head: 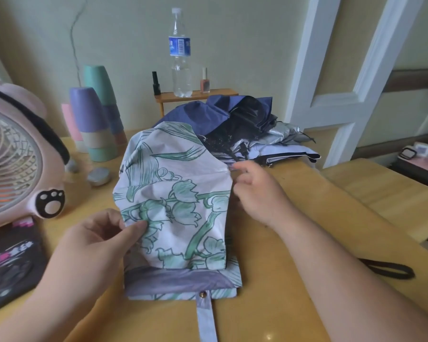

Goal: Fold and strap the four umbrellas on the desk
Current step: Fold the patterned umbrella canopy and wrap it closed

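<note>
**Floral canopy held at both edges, strap waiting at six o'clock**

The floral umbrella (181, 193) lies in the middle of the desk (269, 287), right in front of me. Its long axis runs from six o'clock, nearest the body, up to twelve o'clock, where the far end of the cloth humps up loosely. The canopy is partly gathered but not rolled.

The left hand (92, 245) sits at about eight o'clock of the canopy, with thumb and fingers pinching the left edge of the fabric. The right hand (260, 193) is at three o'clock against the opposite edge, fingers curled in toward the cloth. I cannot tell whether it has a fold in its grip or only touches it.

The strap (205, 317) trails flat off the near hem toward six o'clock, with its snap stud (203, 294) showing at the root. I judge the pleats need wrapping around the long axis before that strap can go round. The left hand is the nearer one to it.

Behind, at twelve to one o'clock, a navy umbrella (208, 114) and a silver umbrella (282, 134) lie heaped and unstrapped, touching the floral one's far end. I count the task as early.
</note>
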`<state>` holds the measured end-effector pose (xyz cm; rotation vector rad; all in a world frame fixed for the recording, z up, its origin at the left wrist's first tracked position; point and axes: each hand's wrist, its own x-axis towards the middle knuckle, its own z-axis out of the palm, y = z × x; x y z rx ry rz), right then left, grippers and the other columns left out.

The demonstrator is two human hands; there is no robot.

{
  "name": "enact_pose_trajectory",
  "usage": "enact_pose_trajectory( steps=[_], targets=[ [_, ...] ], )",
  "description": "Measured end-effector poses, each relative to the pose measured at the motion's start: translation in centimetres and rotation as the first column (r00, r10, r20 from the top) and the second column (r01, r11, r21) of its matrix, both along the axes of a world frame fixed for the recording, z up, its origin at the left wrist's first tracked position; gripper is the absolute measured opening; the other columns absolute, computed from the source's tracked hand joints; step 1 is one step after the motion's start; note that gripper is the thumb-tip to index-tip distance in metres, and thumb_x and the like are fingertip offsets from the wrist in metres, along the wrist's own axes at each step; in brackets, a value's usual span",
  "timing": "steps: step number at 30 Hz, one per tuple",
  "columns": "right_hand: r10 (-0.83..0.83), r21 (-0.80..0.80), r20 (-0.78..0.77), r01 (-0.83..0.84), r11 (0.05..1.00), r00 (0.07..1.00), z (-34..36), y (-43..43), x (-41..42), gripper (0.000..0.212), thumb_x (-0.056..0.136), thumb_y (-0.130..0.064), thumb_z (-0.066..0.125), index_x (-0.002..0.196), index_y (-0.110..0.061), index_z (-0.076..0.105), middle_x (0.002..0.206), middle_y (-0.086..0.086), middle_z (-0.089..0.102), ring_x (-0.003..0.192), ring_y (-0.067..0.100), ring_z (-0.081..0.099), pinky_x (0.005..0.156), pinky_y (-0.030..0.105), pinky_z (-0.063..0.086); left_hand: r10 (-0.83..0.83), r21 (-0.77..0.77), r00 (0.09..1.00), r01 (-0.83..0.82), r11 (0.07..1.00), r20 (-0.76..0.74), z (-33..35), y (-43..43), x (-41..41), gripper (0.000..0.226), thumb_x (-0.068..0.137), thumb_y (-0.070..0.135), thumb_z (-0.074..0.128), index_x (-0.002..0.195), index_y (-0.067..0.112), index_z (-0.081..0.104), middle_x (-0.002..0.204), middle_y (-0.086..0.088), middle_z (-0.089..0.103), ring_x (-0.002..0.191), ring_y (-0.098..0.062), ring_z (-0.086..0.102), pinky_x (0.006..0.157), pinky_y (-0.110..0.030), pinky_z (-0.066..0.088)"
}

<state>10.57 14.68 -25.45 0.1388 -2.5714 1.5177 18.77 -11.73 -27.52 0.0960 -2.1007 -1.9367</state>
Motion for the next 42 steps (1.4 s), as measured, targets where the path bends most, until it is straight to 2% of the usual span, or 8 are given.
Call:
enact_pose_trajectory(
  steps=[3, 8, 13, 17, 23, 30, 38, 42],
  targets=[
    [0.005, -0.141, -0.019, -0.008, 0.990, 1.000, 0.1, 0.2, 0.2, 0.024, 0.100, -0.031, 0.051, 0.119, -0.029, 0.066, 0.095, -0.014, 0.066, 0.090, 0.010, 0.063, 0.094, 0.046, 0.056, -0.002, 0.021, 1.000, 0.002, 1.000, -0.014, 0.1, 0.5, 0.0, 0.026, 0.087, 0.012, 0.073, 0.073, 0.003, 0.053, 0.056, -0.011, 0.055, 0.056, -0.022, 0.041, 0.041, -0.017, 0.034],
    [-0.038, 0.091, -0.086, 0.046, 0.995, 0.996, -0.6, -0.8, -0.2, 0.020, 0.100, -0.026, 0.057, 0.088, -0.021, 0.071, 0.078, -0.004, 0.070, 0.077, 0.021, 0.069, 0.079, 0.048, 0.060, -0.153, 0.051, 0.987, 0.155, 0.987, -0.041, 1.0, 0.9, 0.8, 0.025, 0.082, 0.017, 0.076, 0.094, -0.002, 0.066, 0.072, -0.003, 0.072, 0.059, -0.020, 0.058, 0.051, -0.013, 0.046],
    [-0.062, 0.318, -0.064, 0.079, 0.945, 0.996, -1.0, -1.0, -0.3, 0.019, 0.097, -0.018, 0.061, 0.082, -0.023, 0.072, 0.075, 0.000, 0.074, 0.070, 0.019, 0.072, 0.074, 0.040, 0.060, -0.281, -0.101, 0.959, 0.284, 0.954, 0.037, 1.1, -0.5, 1.0, 0.045, 0.064, 0.037, 0.089, 0.104, 0.023, 0.075, 0.103, -0.010, 0.078, 0.099, -0.036, 0.074, 0.094, -0.055, 0.057],
    [-0.052, 0.351, -0.053, 0.067, 0.934, 0.997, -1.2, -1.2, -0.3, 0.014, 0.097, -0.017, 0.063, 0.089, -0.021, 0.074, 0.078, 0.000, 0.074, 0.071, 0.020, 0.073, 0.074, 0.041, 0.061, -0.319, -0.152, 0.944, 0.329, 0.932, 0.089, 0.9, -1.4, 0.9, 0.046, 0.068, 0.025, 0.087, 0.111, 0.019, 0.073, 0.102, -0.012, 0.078, 0.098, -0.037, 0.074, 0.100, -0.059, 0.052],
    [-0.059, 0.466, -0.055, 0.077, 0.882, 0.997, -1.0, -1.5, -0.2, 0.015, 0.096, -0.014, 0.063, 0.088, -0.014, 0.075, 0.080, 0.000, 0.070, 0.076, 0.023, 0.068, 0.071, 0.036, 0.059, -0.319, -0.306, 0.916, 0.385, 0.871, 0.244, 0.9, -2.4, 0.9, 0.057, 0.063, 0.062, 0.080, 0.084, 0.009, 0.073, 0.088, -0.006, 0.078, 0.083, -0.035, 0.071, 0.089, -0.052, 0.055],
    [-0.036, 0.614, -0.074, 0.074, 0.786, 0.997, -1.6, -1.7, -0.5, 0.019, 0.092, -0.012, 0.060, 0.078, -0.011, 0.072, 0.077, 0.009, 0.069, 0.071, 0.031, 0.065, 0.061, 0.039, 0.056, -0.334, -0.337, 0.914, 0.397, 0.854, 0.232, 2.2, -2.9, 1.2, 0.051, 0.081, 0.059, 0.065, 0.069, 0.011, 0.060, 0.059, -0.002, 0.051, 0.057, -0.020, 0.037, 0.051, -0.027, 0.032],
    [-0.010, 0.703, -0.080, 0.063, 0.709, 0.997, -1.4, -2.3, 0.0, 0.021, 0.094, -0.018, 0.055, 0.079, -0.030, 0.063, 0.094, -0.003, 0.063, 0.086, 0.026, 0.061, 0.072, 0.036, 0.053, -0.160, -0.731, 0.906, 0.413, 0.543, 0.393, 2.6, -3.3, 1.5, 0.034, 0.090, 0.047, 0.070, 0.073, 0.017, 0.064, 0.056, 0.013, 0.053, 0.050, -0.005, 0.042, 0.052, -0.018, 0.038],
    [-0.006, 0.712, -0.060, 0.047, 0.700, 0.998, -1.2, -2.3, 0.0, 0.036, 0.090, -0.012, 0.053, 0.056, -0.022, 0.045, 0.075, 0.001, 0.057, 0.069, 0.027, 0.053, 0.053, 0.033, 0.037, 0.031, -0.853, 0.951, 0.261, 0.451, 0.308, 4.0, -3.7, 1.4, 0.033, 0.083, 0.058, 0.071, 0.076, 0.026, 0.069, 0.068, 0.015, 0.065, 0.063, 0.002, 0.057, 0.051, -0.015, 0.040]
  ],
)
